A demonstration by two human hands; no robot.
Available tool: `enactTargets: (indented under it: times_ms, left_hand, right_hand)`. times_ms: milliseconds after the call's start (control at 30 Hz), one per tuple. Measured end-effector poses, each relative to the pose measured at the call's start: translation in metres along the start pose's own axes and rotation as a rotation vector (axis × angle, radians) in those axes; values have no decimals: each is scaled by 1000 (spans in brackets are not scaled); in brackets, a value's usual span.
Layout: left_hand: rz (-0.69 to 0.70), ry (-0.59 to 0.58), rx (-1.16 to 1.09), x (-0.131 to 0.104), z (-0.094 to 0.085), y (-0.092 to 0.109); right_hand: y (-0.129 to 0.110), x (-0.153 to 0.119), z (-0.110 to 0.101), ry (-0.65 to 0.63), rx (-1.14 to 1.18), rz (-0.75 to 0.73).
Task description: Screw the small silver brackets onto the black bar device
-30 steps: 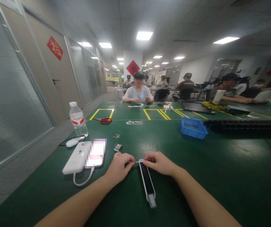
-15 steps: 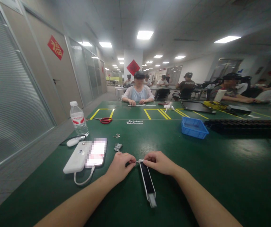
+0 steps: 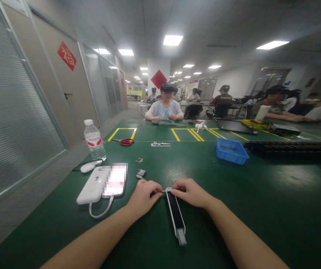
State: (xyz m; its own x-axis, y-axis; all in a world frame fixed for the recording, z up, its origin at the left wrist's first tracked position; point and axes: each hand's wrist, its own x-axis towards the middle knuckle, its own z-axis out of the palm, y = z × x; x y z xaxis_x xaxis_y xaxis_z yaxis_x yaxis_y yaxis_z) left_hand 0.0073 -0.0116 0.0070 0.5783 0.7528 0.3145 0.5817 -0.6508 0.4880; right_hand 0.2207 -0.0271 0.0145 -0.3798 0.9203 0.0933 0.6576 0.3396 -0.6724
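Note:
A long, narrow black piece with a white rim [image 3: 176,213] lies on the green table, with a grey tab [image 3: 181,237] sticking out of its near end. My right hand [image 3: 190,191] pinches its far end between thumb and fingers. At the left of that same end, my left hand [image 3: 146,194] is closed, thumb against fingertips, on a tiny light-coloured part too small to name. Just beyond my left hand lies a small grey metal piece [image 3: 141,173], and farther off are several small rings [image 3: 139,160].
Left of my hands are a white power bank [image 3: 91,186], a cabled phone [image 3: 115,181] and a water bottle [image 3: 94,142]. Farther out lie red-handled scissors [image 3: 126,142], white scraps [image 3: 160,144] and a blue bin [image 3: 231,151]. A person [image 3: 164,106] sits across the table.
Both hands keep their hold at the far end of the long piece, almost still. The whole view has shifted slightly. Across the table, the person's hands have moved a little.

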Motion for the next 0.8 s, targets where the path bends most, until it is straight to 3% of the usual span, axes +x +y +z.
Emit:
enactTargets:
  times_ms: [800]
  left_hand:
    - [53,11,12,-1,0,-1]
  right_hand:
    - [0,0,4,24,-73,-31]
